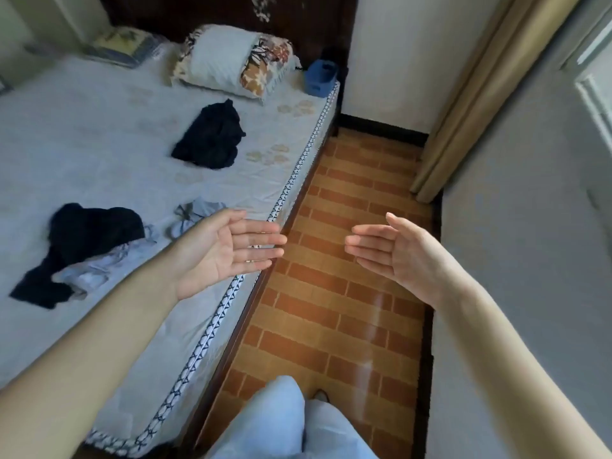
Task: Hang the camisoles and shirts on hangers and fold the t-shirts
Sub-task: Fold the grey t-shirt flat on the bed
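My left hand [228,250] and my right hand [397,253] are held out in front of me, palms facing each other, fingers straight, holding nothing. The left one hovers over the bed's edge, the right one over the floor. On the bed [82,144] lie a crumpled dark garment [212,135] in the middle, a second dark garment [86,240] at the left mixed with a pale grey-white garment [89,270], and a small pale grey garment [195,217] just beyond my left hand. No hangers are in view.
A pillow with a floral cover [231,61] lies at the head of the bed, with a blue container [320,77] beside it. A brick-patterned floor strip [347,260] runs between bed and grey wall [513,260]. A beige curtain [470,94] hangs at the right. My legs [291,425] are below.
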Demonstrator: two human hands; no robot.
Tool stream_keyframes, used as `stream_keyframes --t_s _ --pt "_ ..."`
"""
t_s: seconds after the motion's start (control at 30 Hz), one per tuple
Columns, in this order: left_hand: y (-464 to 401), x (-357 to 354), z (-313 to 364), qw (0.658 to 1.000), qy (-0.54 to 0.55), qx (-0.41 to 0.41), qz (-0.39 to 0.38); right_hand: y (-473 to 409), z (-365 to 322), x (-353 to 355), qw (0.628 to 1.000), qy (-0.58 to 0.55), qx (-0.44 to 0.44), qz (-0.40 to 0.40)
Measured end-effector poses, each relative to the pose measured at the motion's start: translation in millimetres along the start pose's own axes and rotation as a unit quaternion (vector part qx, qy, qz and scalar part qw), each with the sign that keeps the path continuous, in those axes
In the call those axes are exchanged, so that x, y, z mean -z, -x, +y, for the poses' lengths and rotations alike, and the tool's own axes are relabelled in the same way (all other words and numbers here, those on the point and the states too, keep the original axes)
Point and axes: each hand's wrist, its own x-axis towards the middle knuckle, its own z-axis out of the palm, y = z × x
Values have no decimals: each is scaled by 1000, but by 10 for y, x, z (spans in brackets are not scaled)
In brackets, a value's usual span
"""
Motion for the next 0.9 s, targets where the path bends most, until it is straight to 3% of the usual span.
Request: stream_keyframes --t_s 0.23,0.53,0.9 --pt "98 219 -13 992 57 -11 111 -610 -184 -245 993 36 -57 -93" --pt "-353 687 275 981 112 -34 151 -1602 -604 -706 979 112 -88 -145" --pt "-845 1665 1109 958 170 -82 218 -3041 -1381 -1756 957 186 -92 -203"
